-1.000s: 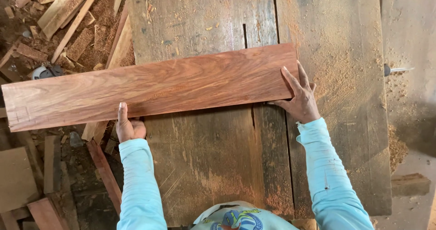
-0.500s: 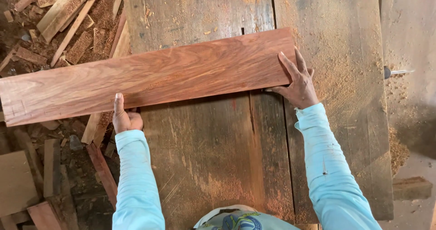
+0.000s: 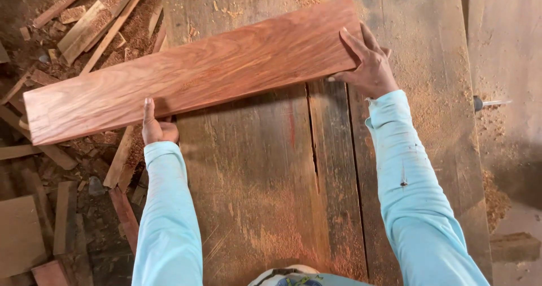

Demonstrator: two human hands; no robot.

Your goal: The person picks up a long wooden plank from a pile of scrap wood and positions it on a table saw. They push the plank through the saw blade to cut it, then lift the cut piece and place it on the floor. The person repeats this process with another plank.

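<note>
Head view, looking straight down. Nearest the lens, 2 light-blue sleeves [image 3: 169, 218] are running up from the bottom edge, and between them a patterned scrap of clothing is showing; I am not able to say what it is.

I am steering the left hand [image 3: 157, 127] against the near long edge of the reddish plank [image 3: 192, 74]: the thumb is lying up on the top face, the other fingers are curled below the edge, out of sight, so the hand is reading as clamped on the plank though I cannot confirm the grip underneath. The right hand [image 3: 368, 63] is spreading, fingers apart, over the plank's right end, palm at the near corner, pressing rather than closing.

The plank is lying tilted across the grey workbench [image 3: 265, 195], its right end farther from me, and its left part is hanging out past the bench edge above the offcuts [image 3: 84, 29] and sawdust on the floor.

Progress, as a judgement: the plank is in hand and on the bench, uncut and unmarked on its visible face; I am judging the positioning unfinished.

Hard to read: the plank's underside, the small metal point [image 3: 490, 102] at the right, and the dark object among the scraps.
</note>
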